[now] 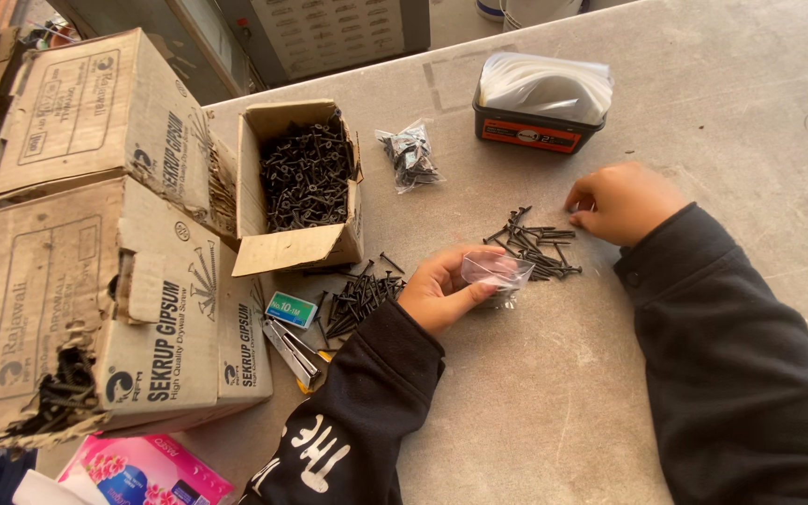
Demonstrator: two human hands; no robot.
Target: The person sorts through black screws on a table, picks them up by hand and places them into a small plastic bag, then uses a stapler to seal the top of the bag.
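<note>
My left hand holds a small clear plastic bag between thumb and fingers, just above the grey table. A loose pile of black screws lies right behind the bag. My right hand rests on the table at the pile's right end, fingers curled at the screws. Whether it has pinched any screw is hidden. Both arms wear dark sleeves.
A second pile of black screws lies left of my left hand. An open cardboard box of screws, a filled clear bag, a black tub of plastic bags, a stapler, a staple box and two big cartons.
</note>
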